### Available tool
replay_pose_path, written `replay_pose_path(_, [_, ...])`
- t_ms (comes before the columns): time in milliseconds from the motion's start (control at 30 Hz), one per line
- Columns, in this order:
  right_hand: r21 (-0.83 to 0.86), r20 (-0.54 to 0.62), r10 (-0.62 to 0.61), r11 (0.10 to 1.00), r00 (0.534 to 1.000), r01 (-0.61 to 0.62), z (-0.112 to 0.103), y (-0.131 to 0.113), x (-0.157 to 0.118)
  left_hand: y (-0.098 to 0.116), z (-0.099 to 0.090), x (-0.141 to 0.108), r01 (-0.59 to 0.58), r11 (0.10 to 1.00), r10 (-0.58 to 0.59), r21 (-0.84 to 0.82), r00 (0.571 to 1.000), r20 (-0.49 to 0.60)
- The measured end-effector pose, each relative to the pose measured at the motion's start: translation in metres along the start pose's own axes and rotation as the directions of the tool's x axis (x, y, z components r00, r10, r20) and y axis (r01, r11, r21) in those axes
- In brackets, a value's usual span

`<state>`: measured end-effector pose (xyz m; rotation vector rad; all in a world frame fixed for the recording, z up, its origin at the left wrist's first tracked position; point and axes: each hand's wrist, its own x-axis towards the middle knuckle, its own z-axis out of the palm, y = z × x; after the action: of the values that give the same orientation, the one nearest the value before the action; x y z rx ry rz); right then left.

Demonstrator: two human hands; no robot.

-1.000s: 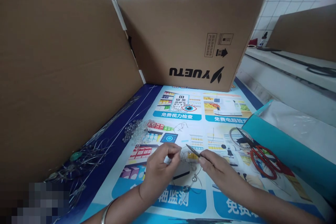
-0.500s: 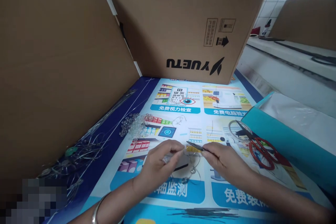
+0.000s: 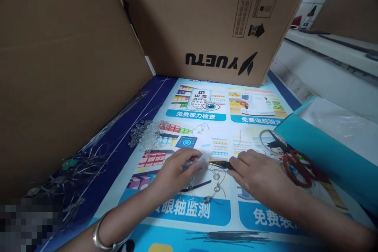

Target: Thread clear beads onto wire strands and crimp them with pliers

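Note:
My left hand [image 3: 175, 171] is curled, with thumb and fingertips around a thin beaded wire. Clear round beads on this beaded wire [image 3: 217, 176] hang between my hands, low over the printed mat. In my right hand [image 3: 260, 171] is a pair of needle-nose pliers [image 3: 219, 164], dark and slender, its jaws pointing left at the wire near my left fingertips. Whether the jaws touch the wire is too fine to tell. A pile of loose clear beads [image 3: 150, 136] lies beyond my left hand. Short dark wires [image 3: 230, 237] lie in a bundle nearest me.
Red-handled scissors [image 3: 299, 169] lie right of my right hand, over a clear ring [image 3: 262, 141]. A teal box [image 3: 321, 145] stands at the right. Tangled wires [image 3: 88, 161] spread at left, beside tall cardboard [image 3: 73, 67]. Another cardboard panel [image 3: 206, 19] stands behind.
My left fingers have loosened slightly and shifted up and left of the plier tips. The pliers have turned nearly level. More beads on the wire show below. The camera view has shifted slightly.

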<state>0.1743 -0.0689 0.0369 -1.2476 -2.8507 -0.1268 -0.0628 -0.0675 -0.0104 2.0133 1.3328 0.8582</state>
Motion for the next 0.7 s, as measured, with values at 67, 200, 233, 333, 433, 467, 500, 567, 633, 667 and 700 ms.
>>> replay_pose_path(67, [-0.015, 0.008, -0.010, 1.000, 1.000, 0.010, -0.003, -0.003, 0.003, -0.001, 0.002, 0.001, 0.013, 1.000, -0.014, -0.023, 1.000, -0.010])
replay_pose_path(200, [-0.036, -0.002, -0.025, 0.999, 1.000, 0.025, -0.006, -0.007, 0.009, -0.001, 0.003, 0.002, 0.015, 0.999, -0.015, -0.040, 1.000, -0.008])
replay_pose_path(233, [-0.041, -0.009, -0.032, 0.999, 0.999, 0.032, -0.007, -0.007, 0.010, 0.000, 0.004, 0.002, 0.011, 0.999, -0.011, -0.040, 1.000, -0.002])
replay_pose_path(333, [-0.066, -0.024, -0.050, 0.997, 0.998, 0.048, -0.006, -0.009, 0.011, 0.001, 0.004, 0.003, 0.006, 0.999, -0.005, -0.040, 1.000, 0.023])
replay_pose_path(433, [-0.088, -0.020, -0.055, 0.995, 0.998, 0.053, -0.006, -0.009, 0.011, 0.001, 0.005, 0.004, 0.010, 0.999, -0.008, -0.034, 0.999, 0.043])
replay_pose_path(467, [-0.091, -0.014, -0.057, 0.994, 0.998, 0.056, -0.006, -0.010, 0.011, 0.001, 0.004, 0.004, 0.007, 0.999, -0.006, -0.032, 0.999, 0.053])
replay_pose_path(500, [-0.093, -0.007, -0.060, 0.994, 0.998, 0.059, -0.007, -0.010, 0.011, 0.001, 0.004, 0.004, 0.003, 0.999, -0.001, -0.032, 0.998, 0.064])
replay_pose_path(567, [-0.093, 0.006, -0.062, 0.994, 0.998, 0.062, -0.008, -0.010, 0.012, 0.001, 0.002, 0.003, -0.008, 0.999, 0.011, -0.037, 0.996, 0.094])
replay_pose_path(633, [-0.092, 0.019, -0.063, 0.994, 0.998, 0.064, -0.008, -0.010, 0.012, 0.001, -0.001, 0.003, -0.026, 0.999, 0.031, -0.047, 0.992, 0.121])
replay_pose_path(667, [-0.092, 0.024, -0.064, 0.994, 0.998, 0.066, -0.008, -0.010, 0.012, 0.001, -0.002, 0.003, -0.041, 0.998, 0.047, -0.047, 0.990, 0.135])
replay_pose_path(700, [-0.091, 0.028, -0.065, 0.994, 0.998, 0.067, -0.008, -0.010, 0.012, 0.001, -0.003, 0.003, -0.062, 0.997, 0.068, -0.044, 0.987, 0.147])
